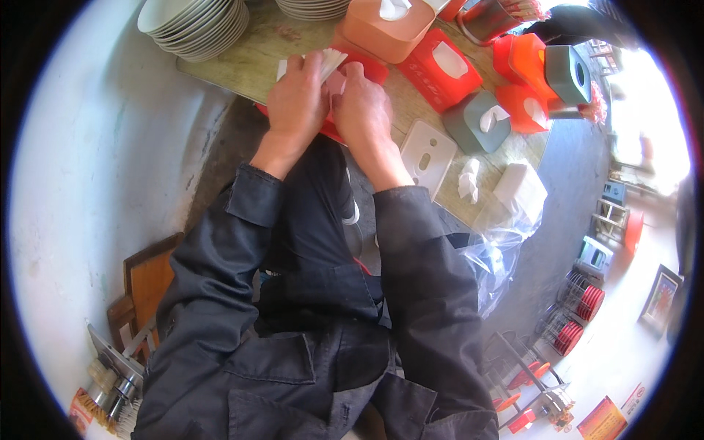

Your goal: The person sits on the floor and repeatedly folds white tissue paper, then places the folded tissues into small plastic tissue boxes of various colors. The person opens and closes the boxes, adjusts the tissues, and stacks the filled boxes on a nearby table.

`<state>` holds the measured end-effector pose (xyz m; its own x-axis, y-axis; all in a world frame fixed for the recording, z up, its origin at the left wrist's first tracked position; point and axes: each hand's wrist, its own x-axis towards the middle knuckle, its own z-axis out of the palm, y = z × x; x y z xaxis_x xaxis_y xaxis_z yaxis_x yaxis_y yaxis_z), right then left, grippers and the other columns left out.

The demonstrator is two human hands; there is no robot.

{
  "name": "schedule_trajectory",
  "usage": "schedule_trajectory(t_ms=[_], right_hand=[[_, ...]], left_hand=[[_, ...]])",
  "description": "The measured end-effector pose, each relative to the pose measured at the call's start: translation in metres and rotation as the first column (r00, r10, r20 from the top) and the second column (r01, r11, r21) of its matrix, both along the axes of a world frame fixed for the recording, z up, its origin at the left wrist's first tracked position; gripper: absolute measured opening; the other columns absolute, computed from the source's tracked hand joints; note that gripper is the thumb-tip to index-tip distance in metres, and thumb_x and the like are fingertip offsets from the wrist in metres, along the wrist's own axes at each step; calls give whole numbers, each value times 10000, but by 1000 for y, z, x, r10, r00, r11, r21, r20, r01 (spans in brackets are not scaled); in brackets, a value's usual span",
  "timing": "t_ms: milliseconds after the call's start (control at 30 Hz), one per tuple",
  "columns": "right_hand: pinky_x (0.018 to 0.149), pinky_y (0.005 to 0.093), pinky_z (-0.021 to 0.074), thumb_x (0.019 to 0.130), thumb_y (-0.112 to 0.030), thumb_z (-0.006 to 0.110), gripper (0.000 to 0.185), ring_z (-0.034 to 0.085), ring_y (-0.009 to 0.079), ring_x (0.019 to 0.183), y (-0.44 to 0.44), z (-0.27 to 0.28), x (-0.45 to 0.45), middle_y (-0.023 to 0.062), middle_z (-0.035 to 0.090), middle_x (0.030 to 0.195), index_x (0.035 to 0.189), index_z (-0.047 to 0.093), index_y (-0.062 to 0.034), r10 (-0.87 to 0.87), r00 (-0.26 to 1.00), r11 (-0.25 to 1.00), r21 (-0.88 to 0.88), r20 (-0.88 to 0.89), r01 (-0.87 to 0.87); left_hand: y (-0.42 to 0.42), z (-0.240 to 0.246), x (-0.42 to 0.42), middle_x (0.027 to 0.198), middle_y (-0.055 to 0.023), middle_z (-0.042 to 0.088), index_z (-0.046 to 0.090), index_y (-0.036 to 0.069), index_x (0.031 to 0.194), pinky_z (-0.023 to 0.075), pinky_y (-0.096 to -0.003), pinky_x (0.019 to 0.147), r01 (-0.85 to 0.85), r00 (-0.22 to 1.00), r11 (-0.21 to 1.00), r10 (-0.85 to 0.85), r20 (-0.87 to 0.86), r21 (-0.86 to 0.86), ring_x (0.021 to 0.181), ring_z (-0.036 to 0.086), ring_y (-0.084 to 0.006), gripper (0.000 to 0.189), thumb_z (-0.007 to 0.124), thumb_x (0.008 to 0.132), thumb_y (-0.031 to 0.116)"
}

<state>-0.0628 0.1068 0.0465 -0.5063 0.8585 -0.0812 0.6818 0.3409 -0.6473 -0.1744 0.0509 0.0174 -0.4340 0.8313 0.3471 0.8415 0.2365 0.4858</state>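
Note:
Close together at the table's near edge are my left hand [300,99] and my right hand [363,104]. My left hand grips a folded stack of white paper napkins [332,61], its layered edges fanned beside the fingers. The curled fingers of my right hand touch a pinkish-looking piece between the hands; whether they pinch it is hidden. Under both hands lies a red plastic piece [369,65], mostly covered. Just beyond stands an orange tissue box [390,30], and a red tissue box [440,71] is to its right.
Stacked white plates [203,33] stand at the upper left. On the wooden table [407,104], right of my hands, are a grey-green tissue box [478,124], a white plastic plate with holes [429,154], a crumpled tissue [468,180] and a wrapped tissue pack [520,190]. A wall runs along the left.

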Motion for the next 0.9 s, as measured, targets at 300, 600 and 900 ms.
schedule_trajectory(t_ms=[300, 600, 900], right_hand=[[625, 360, 618, 925, 73, 528, 350, 750, 248, 825, 31, -17, 25, 214, 717, 1069, 1265, 613, 73, -237, 888, 962, -226, -394, 156], [825, 438, 590, 912, -161, 612, 234, 734, 388, 947, 18, -9, -1, 233, 750, 992, 1014, 753, -3, 0, 988, 995, -98, -154, -16], [839, 497, 582, 887, -95, 590, 210, 723, 374, 1014, 53, -27, -9, 203, 750, 1014, 1004, 762, -67, 443, 802, 842, 121, 400, -526]], left_hand=[[-3, 0, 0, 1155, -186, 636, 562, 124, 1286, 565, -527, 765, -17, 1000, 999, 17, -1, -42, 937, 683, -444, 454, 720, 860, 119], [-5, 3, -1, 1127, -198, 634, 559, 101, 1267, 563, -529, 756, 2, 1000, 1000, -2, -15, -22, 925, 685, -442, 462, 738, 842, 121], [-6, 5, -8, 1173, -213, 644, 551, 110, 1359, 550, -523, 827, 45, 997, 995, -39, 71, -87, 993, 661, -459, 496, 695, 884, 115]])
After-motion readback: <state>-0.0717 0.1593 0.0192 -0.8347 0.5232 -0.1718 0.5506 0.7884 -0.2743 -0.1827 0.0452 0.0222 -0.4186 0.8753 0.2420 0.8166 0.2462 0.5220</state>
